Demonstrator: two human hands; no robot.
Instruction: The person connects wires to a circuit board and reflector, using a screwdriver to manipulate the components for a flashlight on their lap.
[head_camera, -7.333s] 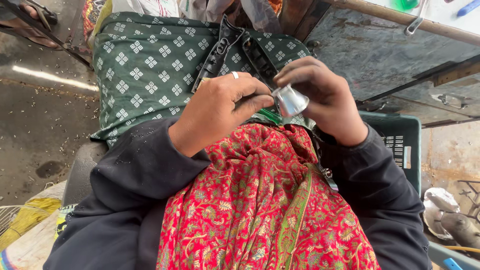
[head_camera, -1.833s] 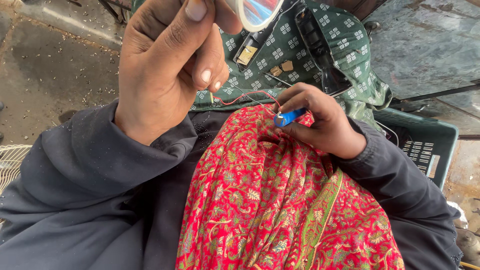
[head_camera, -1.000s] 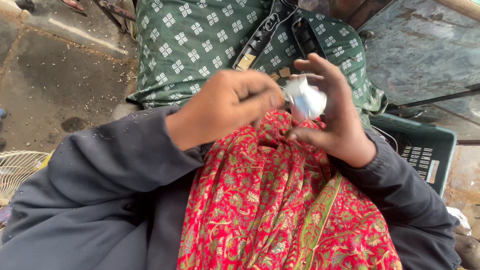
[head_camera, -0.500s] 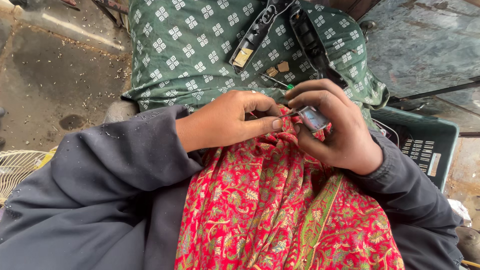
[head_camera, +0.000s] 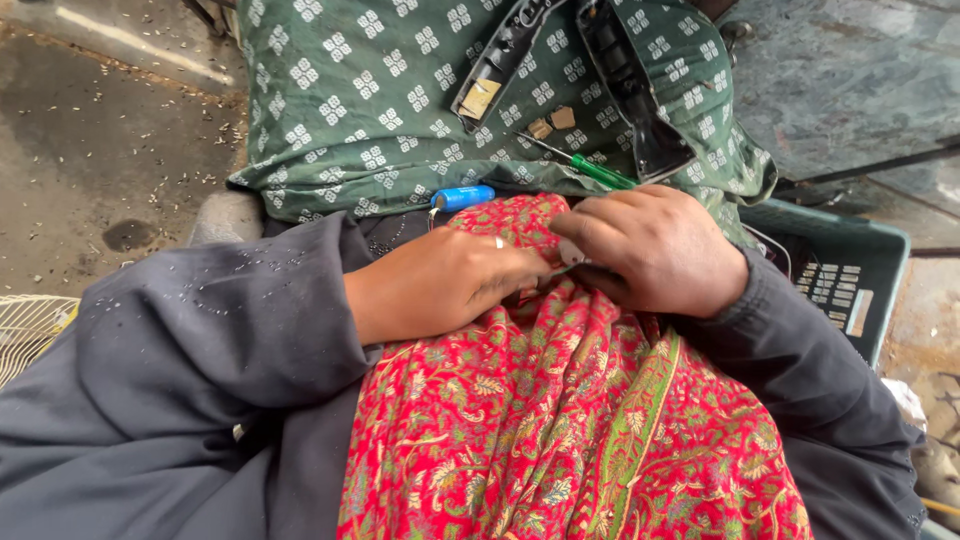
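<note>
Head view, looking down at a lap draped in red cloth (head_camera: 560, 420). Left hand (head_camera: 445, 285) and right hand (head_camera: 655, 250) meeting at the middle, fingers pinched narrow on a small pale piece (head_camera: 572, 254), mostly hidden. Just beyond, on green cloth (head_camera: 360, 110): blue cell (head_camera: 462, 197), green screwdriver (head_camera: 590, 168), two black casing halves (head_camera: 630, 85). Green crate (head_camera: 845, 280) at right.

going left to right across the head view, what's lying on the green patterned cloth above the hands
blue cylinder → tan-labelled black casing half → two small tan pieces → green-handled screwdriver → second black casing half
</note>
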